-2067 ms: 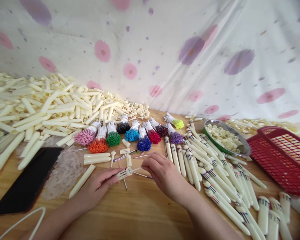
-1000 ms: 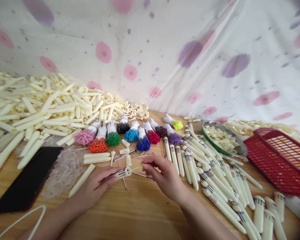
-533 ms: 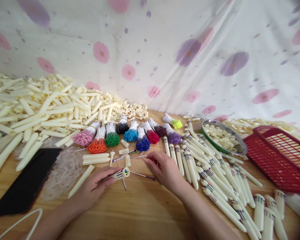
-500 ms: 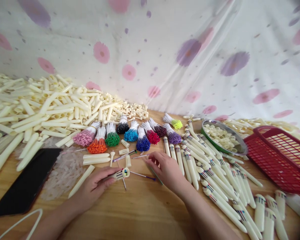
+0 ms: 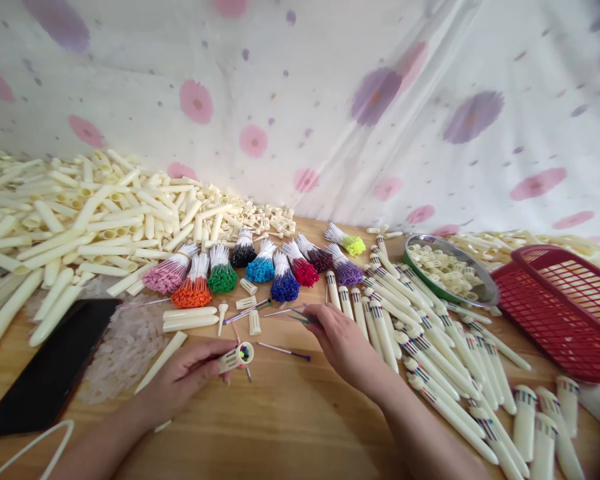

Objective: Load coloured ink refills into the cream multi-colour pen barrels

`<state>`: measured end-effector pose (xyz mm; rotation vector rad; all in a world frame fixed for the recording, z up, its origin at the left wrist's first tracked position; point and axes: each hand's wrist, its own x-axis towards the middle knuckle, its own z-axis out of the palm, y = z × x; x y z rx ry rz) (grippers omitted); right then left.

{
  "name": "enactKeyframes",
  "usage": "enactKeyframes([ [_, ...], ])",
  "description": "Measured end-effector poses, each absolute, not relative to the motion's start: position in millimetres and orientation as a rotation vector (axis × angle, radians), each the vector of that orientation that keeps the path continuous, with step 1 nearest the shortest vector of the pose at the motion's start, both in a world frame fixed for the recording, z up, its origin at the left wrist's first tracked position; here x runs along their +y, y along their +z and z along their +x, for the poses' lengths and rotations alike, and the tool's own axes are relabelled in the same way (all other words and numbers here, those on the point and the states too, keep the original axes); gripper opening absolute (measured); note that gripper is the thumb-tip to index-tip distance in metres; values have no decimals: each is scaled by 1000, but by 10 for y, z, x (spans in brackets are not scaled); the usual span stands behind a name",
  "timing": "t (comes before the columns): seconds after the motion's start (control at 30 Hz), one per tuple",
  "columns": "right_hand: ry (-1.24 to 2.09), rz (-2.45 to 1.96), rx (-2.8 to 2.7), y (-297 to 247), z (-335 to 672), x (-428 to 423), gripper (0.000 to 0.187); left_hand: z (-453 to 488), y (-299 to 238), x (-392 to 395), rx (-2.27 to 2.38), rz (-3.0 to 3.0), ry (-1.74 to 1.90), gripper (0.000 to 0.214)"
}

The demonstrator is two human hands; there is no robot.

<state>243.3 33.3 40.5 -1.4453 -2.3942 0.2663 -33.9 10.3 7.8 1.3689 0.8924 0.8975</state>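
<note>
My left hand (image 5: 193,373) is closed around a cream slotted pen part (image 5: 230,360), its round open end facing me with coloured tips inside. Closed on dark green tweezers (image 5: 304,317) is my right hand (image 5: 337,337), the points aimed left. Between the hands a purple-tipped refill (image 5: 285,351) lies on the table. Beyond it are loose refills (image 5: 247,312) and small slotted cream caps (image 5: 255,323). Bundles of white refills with coloured ends stand behind, among them orange (image 5: 192,293), green (image 5: 222,277), blue (image 5: 285,288) and purple (image 5: 348,271).
A heap of cream pen barrels (image 5: 80,213) fills the back left. Below it are a black phone (image 5: 45,367) and clear plastic bits (image 5: 123,347). To the right are rows of multicolour pens (image 5: 435,353), a metal bowl (image 5: 489,293) of caps and a red basket (image 5: 555,320).
My right hand has lifted slightly and turned the tweezers, whose points now face left above the table. My left hand has shifted a little, tipping the pen part's open end more toward me.
</note>
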Motion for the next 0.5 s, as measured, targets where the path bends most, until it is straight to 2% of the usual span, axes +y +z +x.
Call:
enactKeyframes([
  [0.1,247,-971,-2374,663,2433,259,19,-322,147,108,730,1303,762,26],
  [0.2,175,-726,-2408,848,2390,187,22,-335,157,92,688,1239,627,31],
  [0.5,-94,-566,-2509,960,2227,178,25,-361,72,79,713,1122,555,39],
])
